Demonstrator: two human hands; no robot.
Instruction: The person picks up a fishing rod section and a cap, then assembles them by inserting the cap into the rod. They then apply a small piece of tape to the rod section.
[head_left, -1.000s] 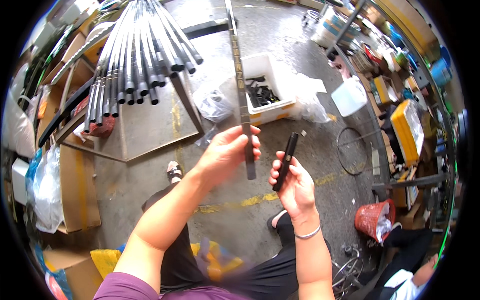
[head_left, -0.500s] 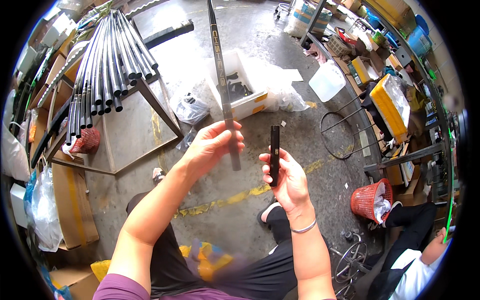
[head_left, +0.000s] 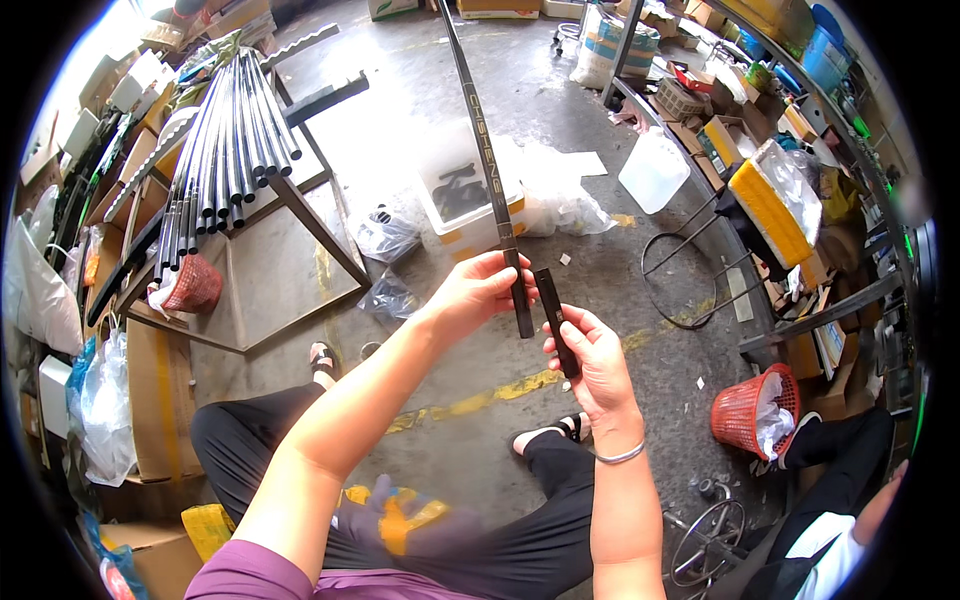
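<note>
Rod gripped by left hand; right hand brought short tube closer.

Two hands work here: the left hand holds one long rod, and the right hand holds one short tube. Far left, one bundle of rods lies on a rack, too many to count. Two red baskets show, one at left, one near right. One white jug stands far right, and one white box sits in the middle.
</note>
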